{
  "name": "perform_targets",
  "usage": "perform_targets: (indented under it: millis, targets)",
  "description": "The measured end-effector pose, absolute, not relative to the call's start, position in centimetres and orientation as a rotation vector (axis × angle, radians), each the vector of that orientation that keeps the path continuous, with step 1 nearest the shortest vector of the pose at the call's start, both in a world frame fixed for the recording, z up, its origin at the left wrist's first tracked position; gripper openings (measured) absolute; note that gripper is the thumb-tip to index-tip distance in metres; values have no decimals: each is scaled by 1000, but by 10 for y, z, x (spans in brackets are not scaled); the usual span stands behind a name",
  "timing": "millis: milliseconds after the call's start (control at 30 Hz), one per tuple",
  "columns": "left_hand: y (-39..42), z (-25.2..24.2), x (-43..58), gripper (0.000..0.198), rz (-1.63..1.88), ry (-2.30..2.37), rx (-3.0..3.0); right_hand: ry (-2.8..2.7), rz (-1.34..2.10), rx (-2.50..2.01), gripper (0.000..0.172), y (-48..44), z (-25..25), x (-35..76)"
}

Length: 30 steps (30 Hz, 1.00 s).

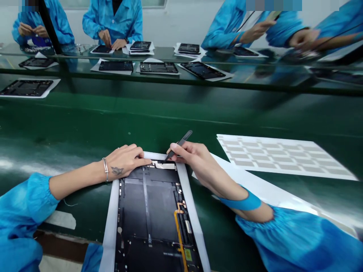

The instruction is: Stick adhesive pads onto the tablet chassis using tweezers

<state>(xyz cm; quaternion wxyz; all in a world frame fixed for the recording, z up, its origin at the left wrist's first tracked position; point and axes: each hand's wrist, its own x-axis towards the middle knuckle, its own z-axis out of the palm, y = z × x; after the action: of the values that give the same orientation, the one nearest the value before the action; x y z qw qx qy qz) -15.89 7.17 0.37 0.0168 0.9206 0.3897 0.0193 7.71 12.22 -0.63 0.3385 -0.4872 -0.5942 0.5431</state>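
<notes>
An opened tablet housing (150, 211) lies on a white paper sheet (184, 196) on the bench, showing a dark interior with an orange flex cable (178, 234). My right hand (190, 158) grips black tweezers (180, 145), their tips at the housing's top edge near a small white-and-gold strip (163, 165). My left hand (126, 160) rests flat across that edge, its fingertips close to the strip and holding nothing. To the right lies a white sheet of grey pads (283, 156) in rows, apart from my right hand.
The green workbench (113, 121) runs across the view, with a white sheet (255, 185) under my right forearm. A raised glass shelf (181, 71) holds several tablet housings on paper. Co-workers in blue smocks (113, 22) handle more housings beyond it.
</notes>
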Motion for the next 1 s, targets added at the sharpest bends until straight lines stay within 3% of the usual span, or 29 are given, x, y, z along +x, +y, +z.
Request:
perform_targets:
  millis: [267, 533, 1000]
  targets:
    - [74, 9, -158, 45, 12, 1213, 2861, -1701, 1316, -1213, 52, 125, -5, 76]
    - [74, 11, -158, 48, -45, 1204, 2871, -1920, 718, -1135, 46, 107, 1, 82]
    - [74, 9, -155, 38, -33, 1210, 2849, -1941, 790, -1004, 38, 98, -11, 75]
